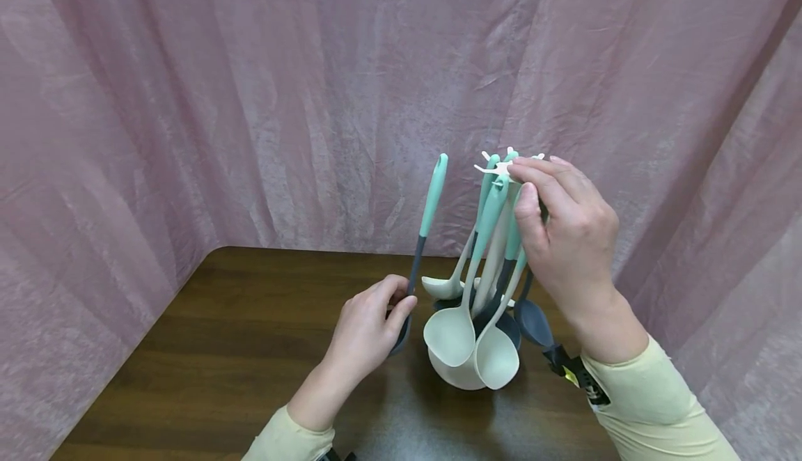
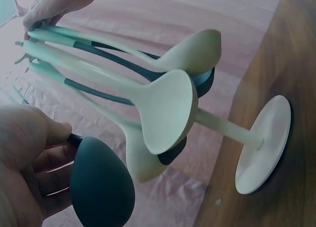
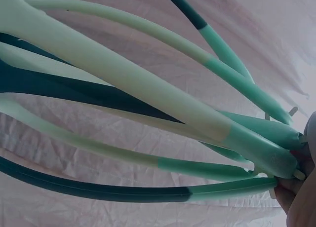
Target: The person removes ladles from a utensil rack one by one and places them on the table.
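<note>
My left hand (image 1: 370, 322) pinches a dark grey spoon (image 1: 416, 266) with a mint handle, low on its shaft near the bowl. The handle points up, tilted slightly right. In the left wrist view the rounded back of the spoon's bowl (image 2: 101, 182) faces the camera. To the right stands a cream utensil stand (image 2: 264, 148) on a round base. Cream ladles (image 1: 450, 336) and dark grey utensils (image 1: 532, 322) with mint handles hang around it. My right hand (image 1: 570, 217) grips the top of the stand beside its hooks (image 1: 501, 168), thumb and fingertips among the handle ends.
The brown wooden table (image 1: 263, 336) has a rounded far left corner. Pink curtains (image 1: 282, 99) hang behind it and along both sides. Hanging bowls spread out around the stand and overlap its base in the head view.
</note>
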Available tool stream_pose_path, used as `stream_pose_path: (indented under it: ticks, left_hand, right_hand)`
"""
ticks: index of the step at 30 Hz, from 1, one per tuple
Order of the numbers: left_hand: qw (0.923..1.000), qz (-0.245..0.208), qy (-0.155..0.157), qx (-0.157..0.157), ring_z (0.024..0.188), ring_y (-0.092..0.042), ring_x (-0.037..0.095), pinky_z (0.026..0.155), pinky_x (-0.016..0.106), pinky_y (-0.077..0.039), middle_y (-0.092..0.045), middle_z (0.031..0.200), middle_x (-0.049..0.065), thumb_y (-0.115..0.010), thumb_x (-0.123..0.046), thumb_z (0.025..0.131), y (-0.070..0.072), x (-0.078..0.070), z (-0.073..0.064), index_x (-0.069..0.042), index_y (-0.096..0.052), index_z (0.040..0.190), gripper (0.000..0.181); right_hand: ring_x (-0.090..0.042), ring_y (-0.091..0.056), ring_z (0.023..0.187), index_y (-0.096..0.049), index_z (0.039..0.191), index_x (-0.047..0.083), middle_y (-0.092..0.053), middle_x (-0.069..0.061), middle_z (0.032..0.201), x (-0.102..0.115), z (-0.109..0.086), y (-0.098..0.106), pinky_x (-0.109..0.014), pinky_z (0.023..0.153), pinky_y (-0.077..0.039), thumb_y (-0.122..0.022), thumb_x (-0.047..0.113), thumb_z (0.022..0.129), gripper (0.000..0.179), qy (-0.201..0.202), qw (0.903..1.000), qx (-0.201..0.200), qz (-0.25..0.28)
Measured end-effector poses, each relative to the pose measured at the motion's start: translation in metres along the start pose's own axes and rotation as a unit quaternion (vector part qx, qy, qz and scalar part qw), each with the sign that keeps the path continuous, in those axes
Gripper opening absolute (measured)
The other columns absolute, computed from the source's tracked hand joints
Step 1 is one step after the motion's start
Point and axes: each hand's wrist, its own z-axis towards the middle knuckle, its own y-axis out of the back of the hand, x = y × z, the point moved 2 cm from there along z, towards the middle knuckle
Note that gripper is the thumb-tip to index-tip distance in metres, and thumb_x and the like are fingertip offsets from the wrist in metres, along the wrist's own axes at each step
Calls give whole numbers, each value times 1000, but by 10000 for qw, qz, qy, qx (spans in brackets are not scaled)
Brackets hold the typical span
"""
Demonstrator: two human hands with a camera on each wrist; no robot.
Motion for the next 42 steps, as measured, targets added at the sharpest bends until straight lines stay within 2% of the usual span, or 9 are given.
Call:
stream_pose_path:
  ticks: [8, 16, 19, 25, 32, 36, 42]
  left_hand:
    - [9994, 137, 331, -20, 77, -63, 10, 71, 37, -52, -72, 94, -10, -82, -16, 102, 14, 17, -7, -16, -71, 110, 14]
    - [9956, 611, 706, -23, 75, -64, 13, 68, 39, -51, -77, 100, -3, -81, -16, 103, 38, 51, -20, -13, -73, 116, 15]
    - [9930, 838, 835, -41, 77, -65, 14, 68, 40, -51, -78, 100, -2, -80, -17, 104, 48, 64, -25, -12, -73, 117, 15]
    - [9873, 1190, 1049, -39, 70, -61, 14, 62, 39, -47, -76, 95, -1, -80, -14, 104, 65, 92, -37, -11, -75, 115, 13]
    - [9788, 1664, 1195, 52, 65, -57, 16, 57, 38, -46, -74, 92, 3, -80, -13, 103, 78, 122, -51, -7, -74, 113, 13]
    - [9734, 1835, 1358, 186, 63, -54, 17, 55, 39, -45, -73, 90, 4, -80, -13, 103, 85, 137, -59, -6, -73, 112, 13]
    - [9667, 2066, 1490, 256, 63, -58, 19, 56, 42, -47, -73, 90, 5, -80, -13, 103, 99, 156, -68, -4, -73, 111, 14]
  right_hand:
    - [-37, -76, 111, -83, 117, 1, -82, -12, 117, -1, 3, -1, -40, 115, -50, -48, 20, 106, 42, 34, 9998, 161, 138]
    - [-39, -75, 113, -82, 117, -1, -81, -13, 118, -3, 3, 0, -42, 117, -48, -47, 21, 107, 42, -66, 9979, 230, 594]
    - [-40, -74, 112, -82, 117, -1, -81, -14, 119, -3, 3, 1, -44, 118, -48, -48, 21, 108, 42, -61, 9977, 212, 642]
    - [-42, -73, 113, -81, 117, -2, -80, -16, 119, -1, 2, 1, -47, 117, -48, -47, 20, 108, 42, 37, 9979, 197, 619]
    - [-42, -72, 115, -80, 118, -4, -80, -16, 121, -1, 0, 2, -46, 119, -46, -47, 19, 109, 41, -14, 9959, 160, 895]
    - [-42, -72, 115, -80, 119, -4, -80, -16, 121, -1, -2, 2, -46, 119, -45, -47, 18, 109, 41, -71, 9951, 123, 983]
    - [-42, -72, 115, -80, 119, -4, -79, -17, 121, 1, -4, 0, -47, 119, -45, -48, 18, 108, 40, -103, 9950, 2, 997]
